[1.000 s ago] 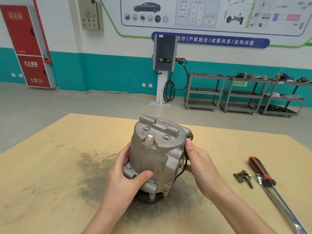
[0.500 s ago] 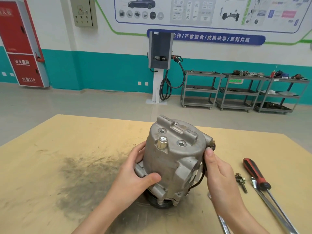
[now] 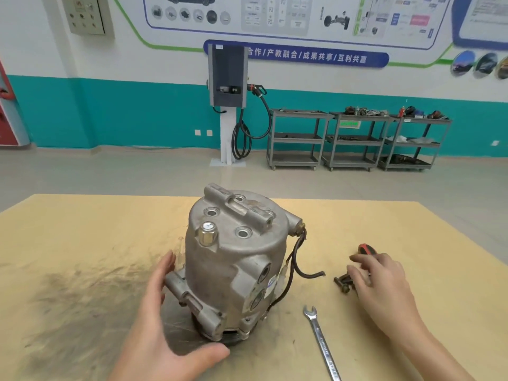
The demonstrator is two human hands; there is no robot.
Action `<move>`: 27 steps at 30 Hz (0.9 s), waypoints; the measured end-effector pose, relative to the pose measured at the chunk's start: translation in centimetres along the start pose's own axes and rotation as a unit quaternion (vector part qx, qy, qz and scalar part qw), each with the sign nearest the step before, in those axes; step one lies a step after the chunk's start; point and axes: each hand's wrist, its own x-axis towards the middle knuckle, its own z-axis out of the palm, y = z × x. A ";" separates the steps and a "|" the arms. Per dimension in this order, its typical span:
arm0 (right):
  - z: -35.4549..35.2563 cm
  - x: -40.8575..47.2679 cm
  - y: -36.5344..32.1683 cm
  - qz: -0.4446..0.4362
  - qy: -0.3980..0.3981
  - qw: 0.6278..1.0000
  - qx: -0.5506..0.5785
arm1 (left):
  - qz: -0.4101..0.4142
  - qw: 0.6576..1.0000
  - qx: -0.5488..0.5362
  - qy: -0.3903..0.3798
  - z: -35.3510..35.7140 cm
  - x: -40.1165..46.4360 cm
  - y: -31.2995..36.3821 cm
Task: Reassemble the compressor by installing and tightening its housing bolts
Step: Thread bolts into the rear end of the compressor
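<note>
Nearby, wrench [image 3: 322, 345] beside compressor [image 3: 233, 259]

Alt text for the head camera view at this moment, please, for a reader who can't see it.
A grey metal compressor stands on end on a stained tan table, the open left hand resting against its lower side. The right hand reaches over loose bolts beside a red-handled screwdriver; an open-end wrench lies nearer.
</note>
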 end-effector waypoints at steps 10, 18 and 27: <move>0.8 -0.5 0.5 -0.039 -0.046 0.964 -0.258 | -0.027 0.990 0.120 0.063 3.3 0.8 2.6; 1.4 -1.0 0.3 -0.065 -0.063 0.959 -0.269 | 0.000 0.992 0.129 0.016 1.2 2.0 1.1; 1.4 -1.5 0.0 -0.115 -0.010 0.978 -0.175 | -0.004 0.993 0.018 -0.120 -3.3 3.8 -1.0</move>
